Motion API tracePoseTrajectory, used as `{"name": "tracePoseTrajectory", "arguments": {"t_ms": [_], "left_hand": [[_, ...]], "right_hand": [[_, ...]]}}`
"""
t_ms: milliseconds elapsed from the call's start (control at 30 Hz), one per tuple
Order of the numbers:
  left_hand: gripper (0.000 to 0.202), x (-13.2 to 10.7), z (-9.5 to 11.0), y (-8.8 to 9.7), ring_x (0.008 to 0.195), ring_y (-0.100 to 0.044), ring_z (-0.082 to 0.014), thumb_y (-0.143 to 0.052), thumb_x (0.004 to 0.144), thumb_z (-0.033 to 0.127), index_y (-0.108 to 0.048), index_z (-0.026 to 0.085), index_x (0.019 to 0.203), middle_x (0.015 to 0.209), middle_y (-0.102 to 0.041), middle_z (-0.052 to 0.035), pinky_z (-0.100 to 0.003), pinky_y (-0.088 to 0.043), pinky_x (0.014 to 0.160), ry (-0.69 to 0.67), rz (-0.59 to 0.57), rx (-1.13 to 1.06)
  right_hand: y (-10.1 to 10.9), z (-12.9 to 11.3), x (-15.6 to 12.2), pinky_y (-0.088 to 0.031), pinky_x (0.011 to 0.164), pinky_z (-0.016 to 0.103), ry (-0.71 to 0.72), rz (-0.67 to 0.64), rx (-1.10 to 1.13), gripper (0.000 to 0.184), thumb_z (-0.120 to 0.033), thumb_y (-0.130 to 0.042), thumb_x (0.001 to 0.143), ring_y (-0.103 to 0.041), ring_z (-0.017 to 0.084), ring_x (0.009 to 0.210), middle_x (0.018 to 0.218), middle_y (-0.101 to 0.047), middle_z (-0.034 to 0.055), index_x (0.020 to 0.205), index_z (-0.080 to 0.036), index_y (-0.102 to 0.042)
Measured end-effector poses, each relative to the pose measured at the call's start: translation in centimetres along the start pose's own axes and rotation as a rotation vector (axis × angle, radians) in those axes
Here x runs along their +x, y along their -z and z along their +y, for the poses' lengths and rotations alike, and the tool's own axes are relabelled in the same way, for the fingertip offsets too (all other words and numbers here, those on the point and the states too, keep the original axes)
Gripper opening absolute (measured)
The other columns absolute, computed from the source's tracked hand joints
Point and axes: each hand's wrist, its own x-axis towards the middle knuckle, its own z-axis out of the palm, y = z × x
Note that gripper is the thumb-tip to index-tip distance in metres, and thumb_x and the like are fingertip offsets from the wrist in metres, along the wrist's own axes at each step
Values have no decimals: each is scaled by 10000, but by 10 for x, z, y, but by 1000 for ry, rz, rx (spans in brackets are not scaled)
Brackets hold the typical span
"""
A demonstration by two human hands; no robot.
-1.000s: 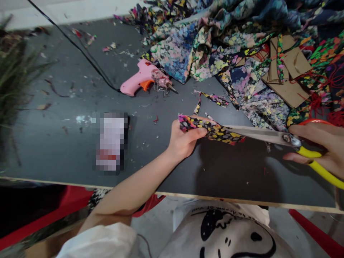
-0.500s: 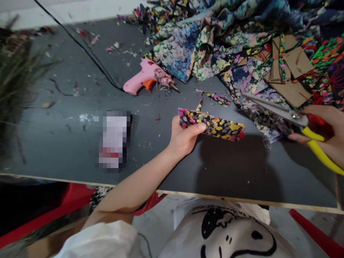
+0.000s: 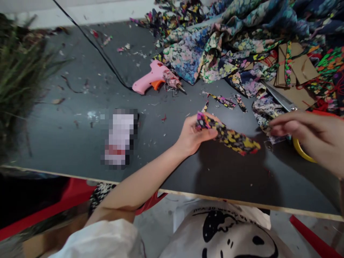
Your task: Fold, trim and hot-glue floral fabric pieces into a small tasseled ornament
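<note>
My left hand [image 3: 192, 138] pinches one end of a floral fabric strip [image 3: 233, 138], black with yellow and pink flowers, and holds it just above the dark table [image 3: 80, 143]. My right hand [image 3: 309, 134] hovers to the strip's right with its fingers stretched toward it, slightly blurred. Under that hand lie the scissors [image 3: 279, 97], with the blades pointing to the upper left over the fabric pile. Their yellow handle [image 3: 301, 154] shows below my fingers.
A pink glue gun [image 3: 154, 77] with a black cord lies at the table's middle. A heap of floral fabric [image 3: 220, 53] and cardboard pieces [image 3: 298, 71] fill the back right. Small fabric scraps [image 3: 224, 101] lie near the strip. Green plant leaves [image 3: 16, 82] are at the left. The table's front edge [image 3: 215, 199] runs below.
The scissors left the strip, swung right and now lie on the table. My right hand has stretched its fingers over them. My left hand still holds the strip, now tilted downward.
</note>
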Motion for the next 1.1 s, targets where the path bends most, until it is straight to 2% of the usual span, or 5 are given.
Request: {"name": "tracePoseTrajectory", "arguments": {"t_ms": [267,500,667,900,1100], "left_hand": [[124,-1,25,-2,883,-651,-155,-701,791,270,-720,245,911,969,-686,-49,-266,-547,754,-262,-460,226],[533,27,76,74,1189,-548,-237,-705,702,92,-559,150,1212,1233,-611,-74,-453,-370,1115,-323,137,853],[720,70,70,140,1268,-431,-414,-863,481,124,-579,58,1139,1224,-586,-150,-647,-228,1106,77,385,1419],[534,65,90,128,826,-630,-246,-852,377,52,-648,64,870,744,-632,-3,-585,-472,902,186,608,1437],[507,35,120,91,407,-560,-136,-895,341,424,-708,132,711,665,-693,-32,-260,-443,325,-84,324,640]], "right_hand": [[-57,-23,33,-492,640,214,-286,-943,1349,248,-361,-601,826,-623,95,647,721,-662,8,937,-143,-646],[-57,-6,39,-457,506,166,-392,-582,1554,173,-260,-713,745,-581,66,569,714,-622,-30,856,-187,-602],[-67,-4,42,-498,522,188,-396,-416,1550,219,-250,-719,736,-597,76,583,738,-629,-45,861,-216,-543],[-72,-4,41,-472,604,199,-225,-238,1424,229,-214,-699,742,-580,81,632,707,-619,-60,857,-234,-502],[-77,2,39,-405,599,181,-108,-115,1343,134,-182,-621,806,-490,66,609,671,-532,-82,851,-246,-512]]}}
